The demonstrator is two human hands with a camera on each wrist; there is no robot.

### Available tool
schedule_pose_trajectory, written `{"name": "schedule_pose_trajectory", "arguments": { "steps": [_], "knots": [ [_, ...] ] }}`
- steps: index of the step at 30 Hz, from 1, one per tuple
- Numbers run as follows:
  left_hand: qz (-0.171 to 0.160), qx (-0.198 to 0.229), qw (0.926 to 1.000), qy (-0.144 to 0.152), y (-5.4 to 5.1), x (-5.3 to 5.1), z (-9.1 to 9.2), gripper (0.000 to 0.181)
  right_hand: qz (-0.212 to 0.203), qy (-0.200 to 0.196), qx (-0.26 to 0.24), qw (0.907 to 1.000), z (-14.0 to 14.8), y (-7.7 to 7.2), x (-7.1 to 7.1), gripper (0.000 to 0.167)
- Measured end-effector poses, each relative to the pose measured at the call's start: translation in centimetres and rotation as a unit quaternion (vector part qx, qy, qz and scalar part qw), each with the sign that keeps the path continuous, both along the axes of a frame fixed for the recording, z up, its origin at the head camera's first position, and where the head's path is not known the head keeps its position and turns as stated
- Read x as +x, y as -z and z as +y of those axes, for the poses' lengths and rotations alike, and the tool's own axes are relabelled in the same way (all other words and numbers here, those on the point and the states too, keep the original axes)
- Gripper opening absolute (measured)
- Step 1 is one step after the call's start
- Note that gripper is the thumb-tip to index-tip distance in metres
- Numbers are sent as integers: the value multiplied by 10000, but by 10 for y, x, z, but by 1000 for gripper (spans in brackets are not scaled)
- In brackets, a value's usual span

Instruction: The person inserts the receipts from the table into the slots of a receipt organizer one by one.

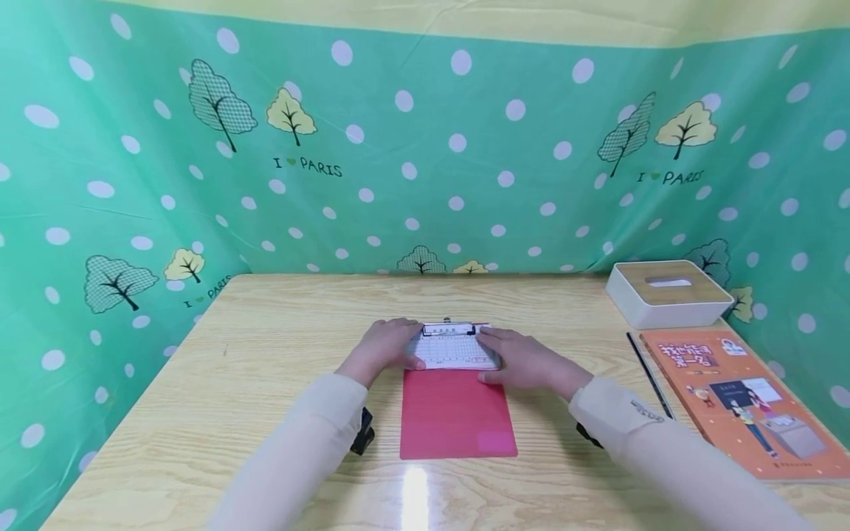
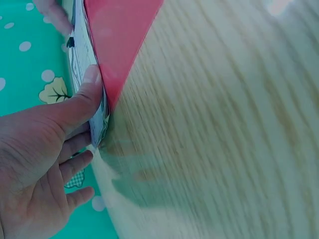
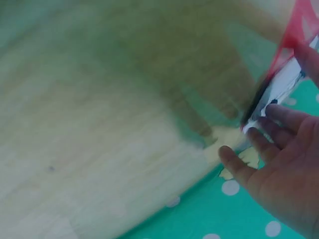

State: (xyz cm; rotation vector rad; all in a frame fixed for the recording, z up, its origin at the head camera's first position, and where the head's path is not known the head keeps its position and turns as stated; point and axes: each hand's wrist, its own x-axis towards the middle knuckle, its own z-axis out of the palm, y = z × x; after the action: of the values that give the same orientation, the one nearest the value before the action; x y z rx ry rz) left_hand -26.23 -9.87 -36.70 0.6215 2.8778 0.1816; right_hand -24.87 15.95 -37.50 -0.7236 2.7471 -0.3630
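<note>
In the head view a red clipboard lies mid-table, with a metal clip at its far end. White sheets with a printed grid cover its far part below the clip. My left hand grips the left side of the sheets; in the left wrist view the thumb lies across the paper, fingers behind the edge. My right hand holds the right side, thumb on the near side and fingers by the clip. The right wrist view shows those fingers fairly straight at the far corner.
At the right are an orange book, a dark thin pencil-like stick beside it and a white tissue box with a wooden lid. A green dotted curtain hangs behind the wooden table.
</note>
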Motion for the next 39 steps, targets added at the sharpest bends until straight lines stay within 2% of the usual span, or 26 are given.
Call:
{"name": "schedule_pose_trajectory", "arguments": {
  "steps": [5, 16, 19, 24, 31, 35, 39],
  "knots": [
    [-12, -66, 10000, -65, 0, -2, 4, 78, -88, -149, 230, 9996, -2, 0, -7, 76],
    [-31, -19, 10000, -76, 0, -8, 6, 78, 11, 5, 377, 9993, -8, -1, -13, 84],
    [-38, -37, 10000, -85, 0, -8, 6, 78, -44, 39, 395, 9992, -10, -2, -12, 82],
    [55, -352, 9993, 57, 1, -7, 5, 76, 33, 51, 520, 9986, -11, -1, -5, 75],
    [-128, -197, 9997, 96, 10, -3, -2, 79, 196, 55, 627, 9978, -11, 2, 1, 73],
    [41, -217, 9996, 157, 13, -4, -4, 81, 184, 82, 621, 9979, -11, 2, 1, 73],
    [154, -198, 9995, 171, 10, -7, -3, 81, 78, 163, 550, 9983, -12, -1, -3, 73]
  ]
}}
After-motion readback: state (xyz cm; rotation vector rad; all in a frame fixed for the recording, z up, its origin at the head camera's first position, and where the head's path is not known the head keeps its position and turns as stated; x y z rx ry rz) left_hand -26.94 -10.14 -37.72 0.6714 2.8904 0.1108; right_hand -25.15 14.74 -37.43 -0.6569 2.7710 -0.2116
